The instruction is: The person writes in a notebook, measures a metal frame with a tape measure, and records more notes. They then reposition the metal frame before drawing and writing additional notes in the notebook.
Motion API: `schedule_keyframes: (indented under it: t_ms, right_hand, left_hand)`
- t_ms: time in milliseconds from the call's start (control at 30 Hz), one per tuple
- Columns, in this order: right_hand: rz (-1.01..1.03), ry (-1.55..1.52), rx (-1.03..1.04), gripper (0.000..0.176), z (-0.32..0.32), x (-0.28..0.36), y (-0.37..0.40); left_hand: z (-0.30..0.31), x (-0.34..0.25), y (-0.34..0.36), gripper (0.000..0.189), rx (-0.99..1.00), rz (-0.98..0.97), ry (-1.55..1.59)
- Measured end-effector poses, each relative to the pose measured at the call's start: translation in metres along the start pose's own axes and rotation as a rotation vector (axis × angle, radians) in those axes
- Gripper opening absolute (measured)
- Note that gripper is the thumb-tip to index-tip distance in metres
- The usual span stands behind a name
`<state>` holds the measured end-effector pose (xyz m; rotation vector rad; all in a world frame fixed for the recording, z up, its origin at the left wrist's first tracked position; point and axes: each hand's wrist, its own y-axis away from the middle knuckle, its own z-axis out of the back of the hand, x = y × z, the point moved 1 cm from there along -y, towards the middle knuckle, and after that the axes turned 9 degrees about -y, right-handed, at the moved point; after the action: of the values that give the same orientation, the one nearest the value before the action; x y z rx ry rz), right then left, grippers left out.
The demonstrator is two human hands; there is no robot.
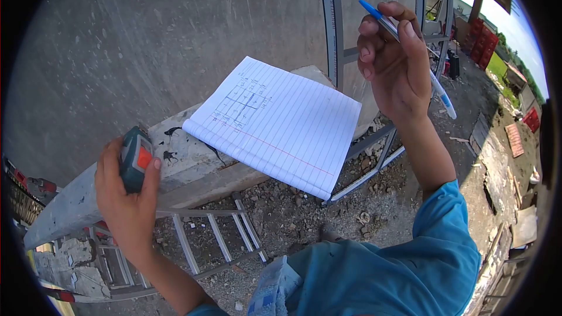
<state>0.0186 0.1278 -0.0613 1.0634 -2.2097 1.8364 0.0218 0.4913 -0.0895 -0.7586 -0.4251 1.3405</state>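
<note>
My left hand (126, 193) is wrapped round a dark green tape measure (137, 160) with an orange button, held on the concrete ledge. A lined notepad (281, 129) lies on the ledge between my hands, its pages folded over at the near edge. A small hand-drawn grid with numbers shows on its left part. My right hand (398, 58) is raised above and right of the notepad, holding a blue-tipped pen (379, 17) between thumb and fingers, its point up and away from the paper.
The concrete ledge (199, 169) runs along a grey wall (146, 35). Metal frames (332, 29) stand by the wall. Below the ledge lies a metal ladder-like frame (218, 237) on rubble. Red crates (483, 44) and scattered boards are at the right.
</note>
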Motion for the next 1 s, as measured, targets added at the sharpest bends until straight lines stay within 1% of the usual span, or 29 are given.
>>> schedule_keyframes:
  t_ms: [33, 100, 133, 233, 300, 333, 367, 400, 433, 500, 567, 600, 700, 733, 767, 833, 900, 933, 1000]
  right_hand:
    - [-0.003, 0.040, -0.001, 0.030, 0.004, 0.004, 0.005]
    - [-0.001, 0.111, -0.001, 0.033, 0.009, 0.012, 0.017]
    - [0.012, 0.079, -0.017, 0.031, 0.012, 0.017, 0.023]
    - [0.080, -0.001, -0.029, 0.030, 0.016, 0.038, 0.041]
    - [0.030, 0.060, 0.063, 0.029, 0.008, 0.047, 0.059]
    - [0.005, 0.093, 0.110, 0.029, 0.004, 0.053, 0.069]
    - [-0.084, 0.095, 0.165, 0.035, 0.000, 0.056, 0.077]
    - [-0.143, 0.068, 0.278, 0.045, 0.003, 0.058, 0.082]
    - [-0.205, 0.045, 0.390, 0.056, 0.006, 0.060, 0.087]
    - [-0.289, -0.033, 0.455, 0.068, 0.012, 0.067, 0.100]
    - [-0.303, -0.169, 0.465, 0.074, 0.026, 0.074, 0.111]
    - [-0.363, -0.221, 0.489, 0.085, 0.041, 0.083, 0.119]
    - [-0.461, -0.276, 0.259, 0.093, 0.074, 0.112, 0.148]
    - [-0.457, -0.200, 0.209, 0.098, 0.089, 0.122, 0.155]
    - [-0.466, -0.151, 0.043, 0.096, 0.099, 0.133, 0.162]
    - [-0.459, 0.061, -0.143, 0.085, 0.124, 0.153, 0.175]
    - [-0.441, 0.164, -0.205, 0.071, 0.176, 0.160, 0.198]
    - [-0.436, 0.148, -0.235, 0.060, 0.202, 0.164, 0.213]
    - [-0.472, 0.190, -0.350, 0.052, 0.245, 0.176, 0.243]
  left_hand:
    - [-0.001, 0.003, 0.001, 0.059, 0.016, 0.039, 0.004]
    - [-0.007, 0.013, 0.010, 0.057, -0.095, 0.060, 0.135]
    - [-0.007, 0.015, 0.014, 0.056, -0.156, 0.067, 0.199]
    - [0.016, 0.004, 0.042, 0.057, -0.580, -0.058, 0.389]
    - [0.030, -0.004, 0.083, 0.071, -0.698, -0.037, 0.663]
    - [0.037, -0.036, 0.099, 0.078, -0.685, 0.039, 0.666]
    - [0.040, -0.060, 0.111, 0.084, -0.597, -0.032, 0.688]
    - [0.042, -0.084, 0.124, 0.089, -0.507, -0.099, 0.710]
    - [0.042, -0.102, 0.130, 0.093, -0.336, -0.307, 0.741]
    - [0.035, -0.153, 0.128, 0.089, -0.034, -0.475, 0.838]
    - [0.021, -0.198, 0.126, 0.073, 0.069, -0.557, 0.876]
    - [0.011, -0.221, 0.129, 0.072, 0.046, -0.547, 0.912]
    - [-0.028, -0.290, 0.140, 0.073, -0.025, -0.470, 1.027]
    - [-0.041, -0.314, 0.144, 0.074, -0.059, -0.429, 1.066]
    - [-0.054, -0.339, 0.148, 0.076, -0.015, -0.403, 1.093]
    - [-0.078, -0.385, 0.157, 0.079, 0.071, -0.333, 1.145]
    - [-0.098, -0.436, 0.171, 0.080, 0.195, -0.332, 1.219]
    - [-0.112, -0.461, 0.182, 0.079, 0.208, -0.359, 1.226]
    - [-0.140, -0.502, 0.203, 0.077, 0.327, -0.335, 1.273]
